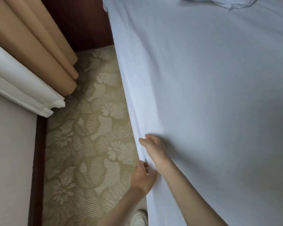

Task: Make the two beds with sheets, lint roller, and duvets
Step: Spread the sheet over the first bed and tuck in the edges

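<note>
A white sheet (211, 95) covers the bed and hangs over its left side. My right hand (153, 149) lies flat on the sheet at the bed's left edge, fingers straight and pressing the cloth down. Just below it, my left hand (143, 176) is at the side of the mattress, its fingers curled into the hanging sheet and partly hidden by the fold. A rumpled pillow or duvet edge (232, 4) shows at the top of the bed.
A narrow strip of floral carpet (88, 136) runs between the bed and the wall (10, 152). Beige curtains (31, 38) and a white sill (23, 93) stand at the left. A dark wooden panel (82, 22) closes the far end. My shoe (138, 217) is near the bed's base.
</note>
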`<state>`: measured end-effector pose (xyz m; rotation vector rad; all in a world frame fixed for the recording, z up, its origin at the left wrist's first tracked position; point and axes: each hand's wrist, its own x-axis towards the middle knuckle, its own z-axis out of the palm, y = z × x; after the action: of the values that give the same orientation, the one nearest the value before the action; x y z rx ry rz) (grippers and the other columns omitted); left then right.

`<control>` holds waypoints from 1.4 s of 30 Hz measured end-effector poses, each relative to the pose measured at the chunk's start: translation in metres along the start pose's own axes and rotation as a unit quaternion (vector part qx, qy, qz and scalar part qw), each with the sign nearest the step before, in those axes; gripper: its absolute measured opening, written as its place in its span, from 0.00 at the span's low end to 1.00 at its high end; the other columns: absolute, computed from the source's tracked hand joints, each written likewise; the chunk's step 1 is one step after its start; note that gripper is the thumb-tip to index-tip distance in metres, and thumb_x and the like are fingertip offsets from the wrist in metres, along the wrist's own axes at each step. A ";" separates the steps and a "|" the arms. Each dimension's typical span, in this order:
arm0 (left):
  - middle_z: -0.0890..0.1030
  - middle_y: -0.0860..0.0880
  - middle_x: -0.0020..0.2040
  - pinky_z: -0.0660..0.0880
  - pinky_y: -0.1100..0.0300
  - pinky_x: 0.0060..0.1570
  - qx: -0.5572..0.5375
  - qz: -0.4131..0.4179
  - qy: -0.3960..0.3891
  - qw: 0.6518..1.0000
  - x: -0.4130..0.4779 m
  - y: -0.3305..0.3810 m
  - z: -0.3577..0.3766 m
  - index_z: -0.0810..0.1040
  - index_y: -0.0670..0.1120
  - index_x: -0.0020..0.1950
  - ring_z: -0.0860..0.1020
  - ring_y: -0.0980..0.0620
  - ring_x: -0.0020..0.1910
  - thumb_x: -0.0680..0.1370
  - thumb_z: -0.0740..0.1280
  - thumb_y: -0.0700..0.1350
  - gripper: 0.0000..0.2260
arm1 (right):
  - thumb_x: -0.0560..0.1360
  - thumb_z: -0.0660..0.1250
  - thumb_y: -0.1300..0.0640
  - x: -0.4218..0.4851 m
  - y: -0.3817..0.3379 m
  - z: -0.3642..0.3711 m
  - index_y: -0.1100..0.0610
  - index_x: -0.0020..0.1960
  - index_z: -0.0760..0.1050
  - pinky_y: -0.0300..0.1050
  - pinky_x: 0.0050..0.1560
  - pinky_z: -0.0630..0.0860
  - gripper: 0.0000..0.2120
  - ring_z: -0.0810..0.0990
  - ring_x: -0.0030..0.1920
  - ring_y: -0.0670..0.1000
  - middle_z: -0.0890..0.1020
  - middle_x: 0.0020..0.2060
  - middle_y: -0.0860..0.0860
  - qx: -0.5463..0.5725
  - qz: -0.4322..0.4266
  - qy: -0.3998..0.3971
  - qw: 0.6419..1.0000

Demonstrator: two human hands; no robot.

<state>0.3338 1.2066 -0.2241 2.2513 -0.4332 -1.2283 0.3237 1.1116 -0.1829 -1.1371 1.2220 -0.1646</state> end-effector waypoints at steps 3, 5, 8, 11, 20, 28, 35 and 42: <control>0.75 0.49 0.54 0.74 0.62 0.45 -0.130 -0.077 -0.048 0.987 0.023 0.005 -0.032 0.70 0.46 0.59 0.74 0.54 0.46 0.79 0.62 0.45 0.09 | 0.76 0.65 0.59 0.017 -0.011 -0.002 0.59 0.67 0.70 0.41 0.61 0.68 0.19 0.74 0.59 0.51 0.75 0.62 0.54 -0.120 -0.060 0.139 0.981; 0.72 0.49 0.62 0.71 0.55 0.61 -0.177 -0.093 -0.051 0.978 0.047 0.019 -0.050 0.64 0.50 0.70 0.73 0.50 0.59 0.81 0.60 0.50 0.18 | 0.76 0.66 0.57 0.028 -0.019 -0.011 0.58 0.68 0.68 0.41 0.67 0.60 0.22 0.66 0.68 0.53 0.70 0.67 0.53 -0.240 -0.113 0.210 0.941; 0.73 0.51 0.64 0.71 0.54 0.56 -0.278 -0.097 -0.057 0.954 0.093 0.039 -0.059 0.62 0.50 0.73 0.74 0.53 0.57 0.81 0.57 0.54 0.21 | 0.73 0.68 0.54 0.047 -0.026 -0.016 0.55 0.65 0.72 0.41 0.67 0.61 0.21 0.65 0.67 0.51 0.70 0.64 0.47 -0.339 -0.151 0.142 0.918; 0.79 0.52 0.60 0.76 0.52 0.55 -0.333 -0.154 -0.103 0.925 0.145 0.043 -0.051 0.69 0.52 0.69 0.78 0.51 0.56 0.75 0.57 0.68 0.29 | 0.74 0.68 0.58 0.060 -0.035 -0.014 0.55 0.56 0.79 0.35 0.58 0.70 0.11 0.75 0.59 0.46 0.76 0.52 0.42 -0.248 -0.154 0.015 0.956; 0.84 0.41 0.46 0.77 0.59 0.35 -0.401 -0.155 -0.159 0.889 0.156 0.059 -0.082 0.80 0.37 0.50 0.82 0.45 0.41 0.78 0.55 0.33 0.14 | 0.73 0.66 0.53 0.072 -0.039 0.002 0.54 0.55 0.77 0.31 0.52 0.66 0.11 0.73 0.53 0.48 0.72 0.51 0.46 -0.297 -0.207 0.188 0.913; 0.81 0.52 0.47 0.72 0.55 0.50 -0.243 0.121 -0.301 0.914 0.095 0.115 -0.151 0.79 0.57 0.51 0.78 0.53 0.47 0.74 0.63 0.48 0.09 | 0.67 0.71 0.39 0.091 -0.136 0.049 0.51 0.53 0.73 0.47 0.50 0.75 0.21 0.79 0.48 0.50 0.80 0.46 0.47 -0.319 -0.036 0.134 0.938; 0.75 0.58 0.55 0.68 0.69 0.59 -0.041 0.239 -0.180 0.953 0.138 0.145 -0.176 0.78 0.50 0.59 0.73 0.64 0.55 0.80 0.57 0.37 0.15 | 0.75 0.65 0.60 0.094 -0.198 0.002 0.63 0.41 0.77 0.44 0.37 0.65 0.07 0.75 0.36 0.58 0.79 0.34 0.59 -0.255 -0.084 0.427 0.864; 0.72 0.48 0.47 0.65 0.67 0.45 -0.001 0.133 -0.061 0.989 0.190 0.165 -0.142 0.73 0.45 0.48 0.68 0.57 0.43 0.76 0.60 0.40 0.03 | 0.69 0.61 0.65 0.078 -0.201 0.017 0.61 0.44 0.79 0.37 0.35 0.69 0.09 0.77 0.35 0.55 0.81 0.35 0.55 -0.242 -0.135 0.495 0.823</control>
<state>0.5511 1.0194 -0.1916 2.0429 -0.7524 -1.2273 0.4587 0.9747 -0.0841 -1.7640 2.0880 -0.7731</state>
